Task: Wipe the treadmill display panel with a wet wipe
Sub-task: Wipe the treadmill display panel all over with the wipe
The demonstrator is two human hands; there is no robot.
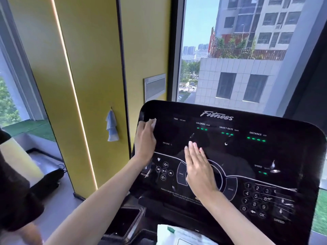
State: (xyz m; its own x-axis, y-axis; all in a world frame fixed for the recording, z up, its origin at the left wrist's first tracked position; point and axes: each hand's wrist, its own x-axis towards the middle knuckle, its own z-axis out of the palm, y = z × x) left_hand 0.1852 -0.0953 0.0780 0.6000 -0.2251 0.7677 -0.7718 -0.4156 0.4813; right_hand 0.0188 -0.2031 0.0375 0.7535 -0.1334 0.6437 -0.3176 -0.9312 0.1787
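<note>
The black glossy treadmill display panel (247, 156) fills the lower right of the head view, with green readouts and a number pad. My left hand (144, 140) lies at the panel's upper left corner, fingers straight, pressing a white wet wipe (153, 122) flat against the glass. Only the wipe's upper edge shows past my fingertips. My right hand (198, 167) rests flat on the middle of the panel, fingers straight and together, holding nothing.
A white wet-wipe pack (178, 234) with a green tab lies below the panel. A black cup holder (123, 221) sits at lower left. A blue cloth (111, 127) hangs on the yellow wall (92, 85). Windows stand behind.
</note>
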